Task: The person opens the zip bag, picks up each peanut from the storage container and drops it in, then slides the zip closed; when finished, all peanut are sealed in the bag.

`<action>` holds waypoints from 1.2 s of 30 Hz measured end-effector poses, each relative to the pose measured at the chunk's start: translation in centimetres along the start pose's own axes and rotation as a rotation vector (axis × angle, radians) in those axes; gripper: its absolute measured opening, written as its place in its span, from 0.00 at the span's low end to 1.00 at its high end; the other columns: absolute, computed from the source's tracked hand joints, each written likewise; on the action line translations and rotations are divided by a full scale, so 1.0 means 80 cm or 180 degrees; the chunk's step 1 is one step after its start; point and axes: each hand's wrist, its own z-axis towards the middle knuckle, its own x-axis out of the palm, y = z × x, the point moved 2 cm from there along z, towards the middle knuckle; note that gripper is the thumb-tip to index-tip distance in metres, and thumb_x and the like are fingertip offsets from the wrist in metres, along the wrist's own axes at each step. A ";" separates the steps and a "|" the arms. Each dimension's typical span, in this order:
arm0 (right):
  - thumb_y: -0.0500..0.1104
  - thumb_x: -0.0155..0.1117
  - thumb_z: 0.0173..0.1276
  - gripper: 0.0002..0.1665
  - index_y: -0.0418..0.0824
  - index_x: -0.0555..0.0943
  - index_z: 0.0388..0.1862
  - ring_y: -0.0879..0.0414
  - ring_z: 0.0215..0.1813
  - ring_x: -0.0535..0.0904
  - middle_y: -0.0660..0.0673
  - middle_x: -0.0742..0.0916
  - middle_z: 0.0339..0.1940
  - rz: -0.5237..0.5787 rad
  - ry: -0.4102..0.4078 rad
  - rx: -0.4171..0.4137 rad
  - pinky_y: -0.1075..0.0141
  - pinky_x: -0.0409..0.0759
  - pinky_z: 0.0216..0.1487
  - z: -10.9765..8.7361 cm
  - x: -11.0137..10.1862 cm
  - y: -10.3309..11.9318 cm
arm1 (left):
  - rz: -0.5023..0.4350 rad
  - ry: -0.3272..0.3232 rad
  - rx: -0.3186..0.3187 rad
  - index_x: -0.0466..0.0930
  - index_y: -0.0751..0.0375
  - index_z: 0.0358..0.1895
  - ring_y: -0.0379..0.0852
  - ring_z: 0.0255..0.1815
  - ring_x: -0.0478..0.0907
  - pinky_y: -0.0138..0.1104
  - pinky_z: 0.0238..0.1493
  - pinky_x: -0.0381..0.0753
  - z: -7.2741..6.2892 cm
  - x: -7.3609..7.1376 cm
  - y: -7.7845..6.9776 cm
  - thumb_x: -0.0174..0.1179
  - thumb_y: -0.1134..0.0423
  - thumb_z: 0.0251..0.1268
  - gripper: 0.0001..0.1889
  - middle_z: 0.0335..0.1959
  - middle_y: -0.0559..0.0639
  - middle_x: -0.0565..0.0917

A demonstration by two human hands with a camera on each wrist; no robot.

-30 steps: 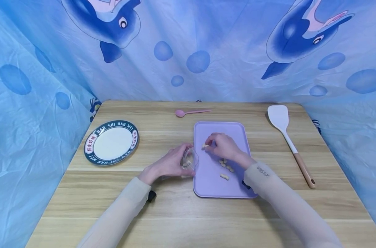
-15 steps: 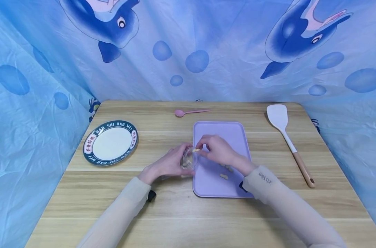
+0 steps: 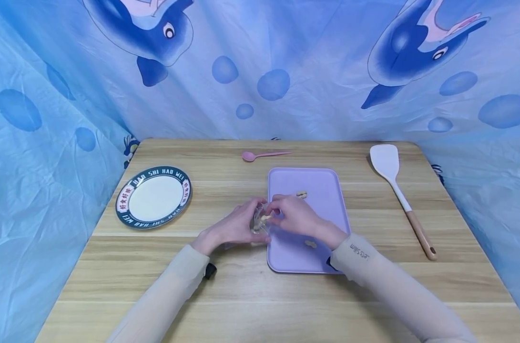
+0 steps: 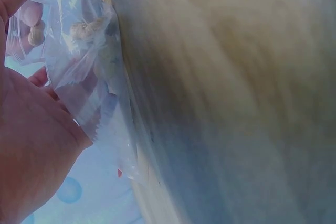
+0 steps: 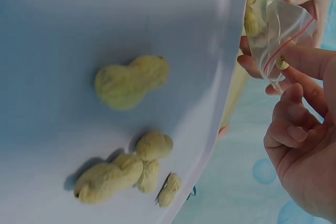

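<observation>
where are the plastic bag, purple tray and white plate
Plastic bag [image 5: 273, 31], right wrist view, clear side.
Purple tray [image 3: 290, 252], head view, bare near part.
White plate [image 3: 155, 198], head view, bare white centre.

HAO SHI HAO WEI plate [image 3: 154, 197], Let's Slim sleeve [image 3: 382, 267]

In the head view, the right hand [image 3: 295, 215] hides a cluster of peanuts [image 5: 107, 181] on the purple tray [image 3: 324, 186]. In the left wrist view, the edge cuts off the left hand [image 4: 37, 145], and the tabletop [image 4: 226, 77] is blurred.
</observation>
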 end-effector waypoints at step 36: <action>0.43 0.74 0.63 0.08 0.42 0.88 0.40 0.59 0.27 0.71 0.56 0.78 0.28 0.0324 -0.0129 0.0323 0.66 0.71 0.29 -0.015 -0.027 -0.029 | 0.0085 -0.0019 -0.0104 0.58 0.55 0.73 0.48 0.61 0.73 0.49 0.68 0.62 -0.004 -0.002 0.002 0.77 0.43 0.45 0.52 0.60 0.53 0.76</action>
